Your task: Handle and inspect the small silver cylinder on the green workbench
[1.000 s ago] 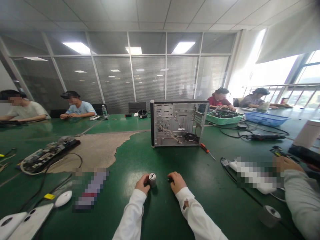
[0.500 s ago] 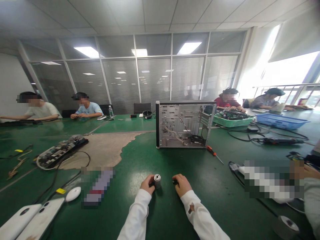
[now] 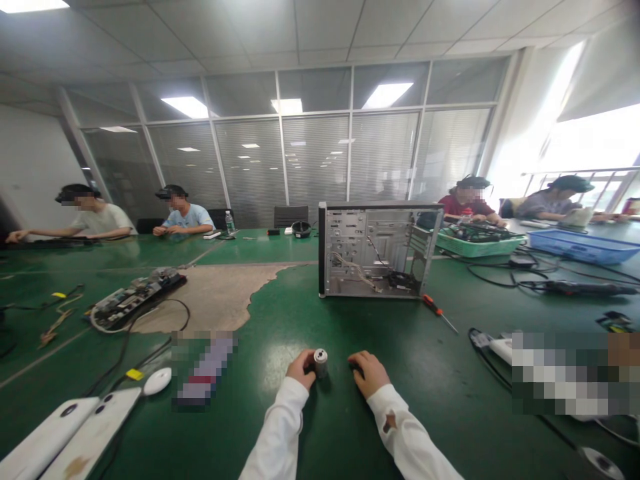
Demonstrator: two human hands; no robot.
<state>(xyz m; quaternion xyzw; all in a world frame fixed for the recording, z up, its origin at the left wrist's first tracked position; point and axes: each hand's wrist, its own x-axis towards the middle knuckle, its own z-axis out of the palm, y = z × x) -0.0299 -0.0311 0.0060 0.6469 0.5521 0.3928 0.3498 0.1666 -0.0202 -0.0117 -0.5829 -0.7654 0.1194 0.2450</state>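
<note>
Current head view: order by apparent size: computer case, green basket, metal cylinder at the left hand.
1. Computer case
2. Green basket
3. Metal cylinder, smallest despite being nearer the camera

A small silver cylinder [image 3: 321, 365], dark spot on its top, upright against the left hand [image 3: 301, 369]

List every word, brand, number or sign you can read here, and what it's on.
No text is legible anywhere in this view.
Metal cylinder at the left hand: no readable marking.
Open computer case: none readable.
Bottle: too small to read.
Yellow cable tag: too small and blurred.
Purple-grey item and long white item: pixelated over.
</note>
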